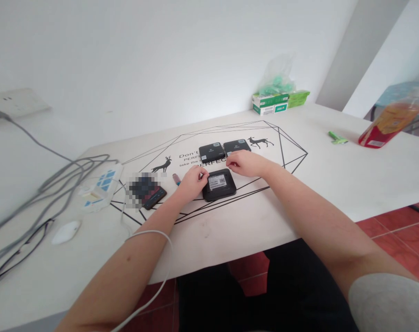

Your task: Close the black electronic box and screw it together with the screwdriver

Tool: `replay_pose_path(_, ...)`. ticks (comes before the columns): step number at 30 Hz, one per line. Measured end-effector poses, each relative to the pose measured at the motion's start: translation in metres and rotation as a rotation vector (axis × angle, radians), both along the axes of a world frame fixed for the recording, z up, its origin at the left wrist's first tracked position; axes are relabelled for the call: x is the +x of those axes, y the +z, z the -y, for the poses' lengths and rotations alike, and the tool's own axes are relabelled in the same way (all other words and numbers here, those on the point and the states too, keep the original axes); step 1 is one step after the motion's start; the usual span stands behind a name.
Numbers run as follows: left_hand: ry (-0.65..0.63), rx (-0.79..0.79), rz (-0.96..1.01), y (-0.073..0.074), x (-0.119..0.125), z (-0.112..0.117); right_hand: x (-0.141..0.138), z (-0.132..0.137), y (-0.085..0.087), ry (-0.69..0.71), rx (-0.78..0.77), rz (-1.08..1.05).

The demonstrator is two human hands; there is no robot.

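- The small black box (219, 184) lies flat on the bench (334, 175), label side up, just in front of two similar black boxes (224, 150); it looks light, rigid and smooth-cased, best pinched by its side edges.
- The left hand (193, 181), fingers curled, touches the box's left edge.
- The right hand (246, 163), loosely curled, touches its far right corner; neither hand clamps it.

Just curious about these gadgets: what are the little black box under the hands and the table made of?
Black box: likely matte plastic, dull even sheen, paper label on top. Table: probably laminated board, smooth pale surface with printed lines and deer.
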State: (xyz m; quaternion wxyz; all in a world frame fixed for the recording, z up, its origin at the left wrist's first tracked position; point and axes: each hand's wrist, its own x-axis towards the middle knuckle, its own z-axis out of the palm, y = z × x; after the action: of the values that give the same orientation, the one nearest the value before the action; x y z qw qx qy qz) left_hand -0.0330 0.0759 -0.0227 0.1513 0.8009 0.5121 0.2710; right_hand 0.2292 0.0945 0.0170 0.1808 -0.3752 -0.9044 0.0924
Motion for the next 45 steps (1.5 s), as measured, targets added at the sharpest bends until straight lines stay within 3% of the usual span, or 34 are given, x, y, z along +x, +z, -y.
replay_pose_path(18, 0.165, -0.114, 0.067, -0.004, -0.001, -0.002, 0.02, -0.01, 0.006, -0.113, 0.03, 0.013)
replay_pose_path(20, 0.194, -0.13, 0.089, -0.003, -0.002, -0.001, 0.025, -0.011, 0.008, -0.206, 0.022, 0.034)
replay_pose_path(23, 0.189, -0.097, 0.078, 0.002, -0.007, 0.002, 0.038, -0.016, 0.008, -0.461, -0.027, 0.121)
replay_pose_path(25, 0.098, -0.097, 0.006, 0.006, -0.012, 0.008, 0.049, -0.02, 0.007, -0.595, -0.099, 0.195)
replay_pose_path(27, -0.084, -0.145, -0.115, 0.011, -0.016, 0.016, 0.059, -0.023, 0.005, -0.63, -0.22, 0.275)
replay_pose_path(29, -0.149, -0.149, -0.22, 0.014, -0.019, 0.024, 0.065, -0.024, 0.003, -0.6, -0.355, 0.318)
replay_pose_path(31, -0.137, -0.157, -0.262, 0.017, -0.018, 0.03, 0.066, -0.023, 0.003, -0.567, -0.453, 0.29)
replay_pose_path(37, -0.076, -0.14, -0.174, 0.012, 0.0, 0.038, 0.055, -0.013, 0.013, -0.523, -0.482, 0.03)
replay_pose_path(42, -0.103, -0.093, -0.229, 0.003, 0.013, 0.041, 0.026, 0.002, 0.02, -0.27, -0.306, -0.509)
replay_pose_path(45, -0.105, -0.053, -0.204, 0.001, 0.014, 0.04, -0.004, 0.015, 0.018, -0.203, -0.096, -0.623)
